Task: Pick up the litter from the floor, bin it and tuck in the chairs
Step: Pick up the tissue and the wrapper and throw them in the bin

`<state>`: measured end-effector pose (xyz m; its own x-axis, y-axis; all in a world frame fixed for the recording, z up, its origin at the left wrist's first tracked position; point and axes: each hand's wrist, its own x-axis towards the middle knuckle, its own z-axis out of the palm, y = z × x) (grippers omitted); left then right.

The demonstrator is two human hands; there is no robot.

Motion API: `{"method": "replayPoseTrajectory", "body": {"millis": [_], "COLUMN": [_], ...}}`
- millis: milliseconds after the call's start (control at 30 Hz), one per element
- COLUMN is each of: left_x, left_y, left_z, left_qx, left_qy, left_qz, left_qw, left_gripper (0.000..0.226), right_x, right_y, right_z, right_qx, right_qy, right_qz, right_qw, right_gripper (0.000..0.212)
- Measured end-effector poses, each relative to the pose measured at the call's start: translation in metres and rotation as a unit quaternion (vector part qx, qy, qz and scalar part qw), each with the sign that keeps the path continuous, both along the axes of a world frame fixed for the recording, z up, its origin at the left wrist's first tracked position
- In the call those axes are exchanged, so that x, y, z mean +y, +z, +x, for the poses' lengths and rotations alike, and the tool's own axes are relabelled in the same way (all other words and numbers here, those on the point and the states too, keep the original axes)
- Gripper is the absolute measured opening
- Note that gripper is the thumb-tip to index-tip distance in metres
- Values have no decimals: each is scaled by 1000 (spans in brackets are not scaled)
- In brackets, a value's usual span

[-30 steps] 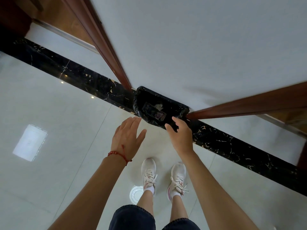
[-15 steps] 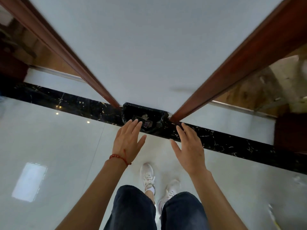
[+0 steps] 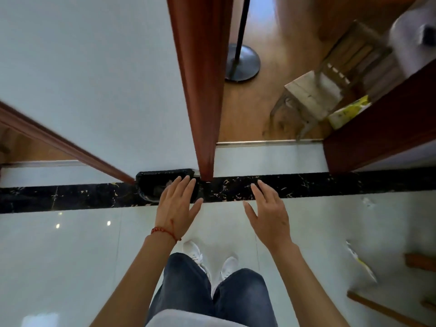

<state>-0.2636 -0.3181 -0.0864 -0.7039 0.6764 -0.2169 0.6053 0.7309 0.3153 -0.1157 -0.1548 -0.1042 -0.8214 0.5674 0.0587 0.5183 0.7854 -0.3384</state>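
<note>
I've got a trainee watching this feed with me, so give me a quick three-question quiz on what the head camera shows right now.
1. True or false: the left hand is gripping a piece of litter.
2. What lines the bin against the wall? A) black bag B) white bag C) nothing
3. Fill in: a yellow and white wrapper lies on the glossy floor tiles on the person's ____ side.

Key:
1. False; its fingers are straight and hold nothing, as are those of the right hand.
2. A
3. right
</note>
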Motion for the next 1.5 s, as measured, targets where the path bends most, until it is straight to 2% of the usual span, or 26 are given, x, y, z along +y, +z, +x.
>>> {"method": "replayPoseTrajectory", "body": {"millis": [267,433,500,633,733,900,1167,1367,1500], "left_x": [65,111,130,162,185,221,260,302,344], "left_y": [38,42,43,51,53,55,54,46,44], "left_z": [49,69,73,77,80,94,152,213,257], "left_qx": [43,44,44,35,41,51,36,35,37], "left_qy": [-132,-249,-289,-364,-417,-499,-590,-619,-618], "left_qz": [-3,1,3,6,14,38,35,19,15], "left_qw": [990,968,956,931,908,864,806,785,785], "left_gripper": [59,57,60,69,70,55,58,59,59], "right_x": [31,40,41,39,35,24,9,38,77], "right_y": [36,44,46,48,52,54,56,52,51], "right_z": [87,129,142,158,164,180,229,276,316], "right_qx": [-20,-25,-28,-45,-49,-35,-14,-10,-7], "right_qy": [-105,-197,-235,-326,-387,-484,-595,-627,-623], "right_qz": [20,22,22,12,-4,-33,-63,-78,-96], "right_qw": [994,980,971,944,921,874,801,775,776], "right_gripper": [51,51,57,52,57,49,46,46,51]}}
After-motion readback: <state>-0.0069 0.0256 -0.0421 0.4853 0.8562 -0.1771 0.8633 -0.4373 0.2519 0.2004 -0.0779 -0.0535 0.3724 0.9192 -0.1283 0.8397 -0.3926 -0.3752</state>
